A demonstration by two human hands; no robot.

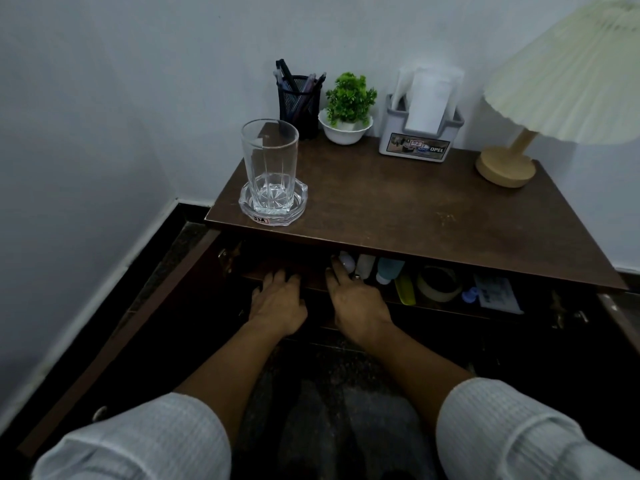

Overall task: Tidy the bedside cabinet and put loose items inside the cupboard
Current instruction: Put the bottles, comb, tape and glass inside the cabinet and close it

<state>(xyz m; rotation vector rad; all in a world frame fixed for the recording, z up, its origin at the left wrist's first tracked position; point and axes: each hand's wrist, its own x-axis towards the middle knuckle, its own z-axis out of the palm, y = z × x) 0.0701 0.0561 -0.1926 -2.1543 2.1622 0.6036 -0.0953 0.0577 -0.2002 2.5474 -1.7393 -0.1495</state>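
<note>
The brown bedside cabinet (pixel 398 202) has both doors swung open. Inside, on its shelf (pixel 311 277), my left hand (pixel 277 299) rests palm down with its fingers spread flat. My right hand (pixel 356 299) reaches under the top, and its fingers wrap round a small white bottle (pixel 347 262) at the left end of a row. That row also holds a pale bottle (pixel 366 266), a teal bottle (pixel 389 269), a yellow-green tube (pixel 406 289), a tape roll (pixel 440 284), a blue cap (pixel 470 294) and a printed packet (pixel 498 295). The shelf's back is dark and hidden.
On top stand a tall glass (pixel 270 164) on a glass coaster (pixel 298 206), a mesh pen holder (pixel 299 105), a small plant in a white bowl (pixel 346 131), a tissue holder (pixel 415 147) and a lamp (pixel 505 168). The left door (pixel 114 323) stands near the wall.
</note>
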